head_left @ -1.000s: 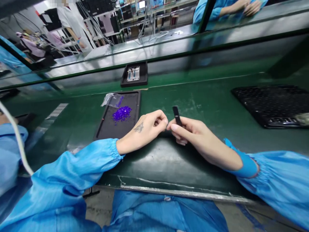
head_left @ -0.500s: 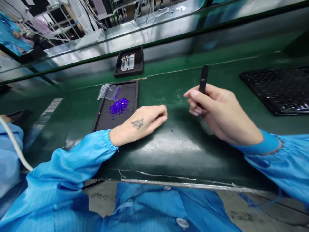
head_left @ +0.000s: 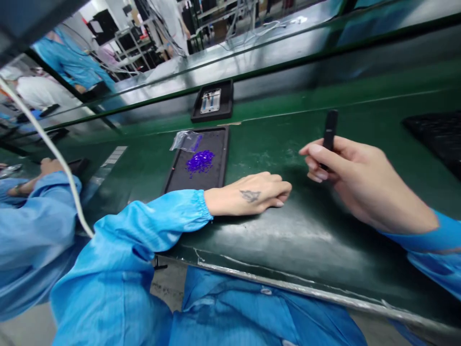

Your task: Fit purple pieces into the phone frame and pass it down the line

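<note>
My left hand (head_left: 257, 193) rests on the green bench with its fingers curled in and the thumb close to them. Whatever its fingertips may pinch is hidden beneath the hand. Upright in the grip of my right hand (head_left: 356, 178) are what look like black tweezers (head_left: 330, 129), with their lower end out of sight. Behind my left forearm lies a black tray (head_left: 183, 180) bearing a heap of tiny shiny purple pieces (head_left: 200, 162). A clear plastic bag (head_left: 183, 141) with more purple in it overlaps the tray's far left corner.
A smaller black tray (head_left: 228, 98) with a silver metal part (head_left: 211, 101) stands farther back. At the right edge is a black keyboard (head_left: 441, 139). A white cable (head_left: 54, 149) hangs at left, near another person's blue sleeve (head_left: 39, 211). The bench's front edge (head_left: 288, 286) is worn.
The view has turned left. My left hand has moved right across the bench, and the small purple piece that lay beside it no longer shows. My right hand still holds the tweezers.
</note>
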Tool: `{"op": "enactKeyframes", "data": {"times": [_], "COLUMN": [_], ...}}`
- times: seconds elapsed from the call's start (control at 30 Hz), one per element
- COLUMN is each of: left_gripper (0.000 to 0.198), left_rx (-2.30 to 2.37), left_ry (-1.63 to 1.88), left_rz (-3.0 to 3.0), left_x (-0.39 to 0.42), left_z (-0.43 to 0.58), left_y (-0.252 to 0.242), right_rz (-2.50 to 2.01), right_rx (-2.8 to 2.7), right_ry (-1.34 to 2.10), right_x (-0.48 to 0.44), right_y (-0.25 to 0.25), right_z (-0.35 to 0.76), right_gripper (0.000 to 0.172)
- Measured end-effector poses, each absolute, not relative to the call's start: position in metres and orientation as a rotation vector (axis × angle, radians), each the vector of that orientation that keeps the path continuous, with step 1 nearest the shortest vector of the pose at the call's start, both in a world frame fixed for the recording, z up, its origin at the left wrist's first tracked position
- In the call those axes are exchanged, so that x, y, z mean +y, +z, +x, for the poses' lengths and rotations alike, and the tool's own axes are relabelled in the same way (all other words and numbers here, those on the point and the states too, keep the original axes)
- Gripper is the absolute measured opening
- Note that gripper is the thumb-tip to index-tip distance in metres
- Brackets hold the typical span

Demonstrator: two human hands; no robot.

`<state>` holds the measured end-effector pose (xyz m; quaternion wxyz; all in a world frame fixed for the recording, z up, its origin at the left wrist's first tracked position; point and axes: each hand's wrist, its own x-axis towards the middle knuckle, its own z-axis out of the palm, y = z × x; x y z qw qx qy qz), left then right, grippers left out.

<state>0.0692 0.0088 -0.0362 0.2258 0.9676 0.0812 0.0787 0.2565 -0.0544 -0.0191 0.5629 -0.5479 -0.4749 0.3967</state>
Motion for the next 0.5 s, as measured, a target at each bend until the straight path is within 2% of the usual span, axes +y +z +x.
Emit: {"op": "enactKeyframes", "data": {"times": [0.13,0.27,0.4,0.5], "left_gripper": [0.013,0.013,0.008,0.013], "left_rx": [0.268,0.426,0.696,0.75], "left_ry": [0.253,0.478,0.758,0.863], "left_rz": [2.657,2.456,2.072,1.736], "left_x": [0.007,0.007,0.017,0.022], "left_z": [0.058,0.025,-0.005,-0.014], "left_y": [-0.029,-0.019,-0.02,-0.025], "right_rz": [-1.322,-1.33,-1.292,-1.285], "right_rx": [-1.079,-1.008,-0.969,-1.036], "right_ry": [0.951,0.983,0.982,0.971], "right_x": [-0.051,-0.045,-0.039,-0.04], "right_y": [-0.021,-0.025,-0.032,-0.039], "right_z": [0.26,0.263,0.253,0.242], "right_gripper": [0.018,0.025,0.026,0.025]}}
